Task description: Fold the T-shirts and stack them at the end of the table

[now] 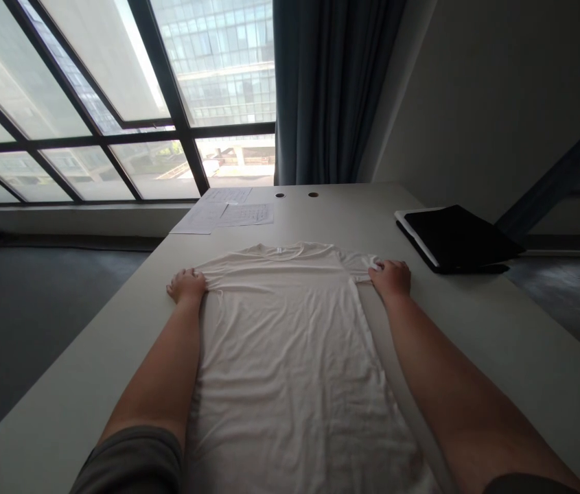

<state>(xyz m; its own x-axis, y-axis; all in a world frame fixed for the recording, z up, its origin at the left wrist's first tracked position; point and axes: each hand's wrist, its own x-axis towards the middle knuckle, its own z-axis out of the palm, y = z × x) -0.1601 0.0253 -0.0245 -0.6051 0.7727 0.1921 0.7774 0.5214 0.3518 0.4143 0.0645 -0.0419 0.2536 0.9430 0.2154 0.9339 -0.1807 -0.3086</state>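
Note:
A white T-shirt (290,329) lies spread on the white table (341,216), its neckline toward the far end and its body wrinkled, running down out of the view's bottom edge. My left hand (187,284) is closed on the end of the left sleeve. On the other side, my right hand (391,277) grips the end of the right sleeve, with a bit of the cloth bunched at the fingers. Both arms reach forward along the shirt's sides.
Printed papers (246,214) lie at the table's far left. A black folder or flat case (462,237) with a white edge rests at the right. Two round holes are near the far edge. Behind are a window and a dark curtain (331,89).

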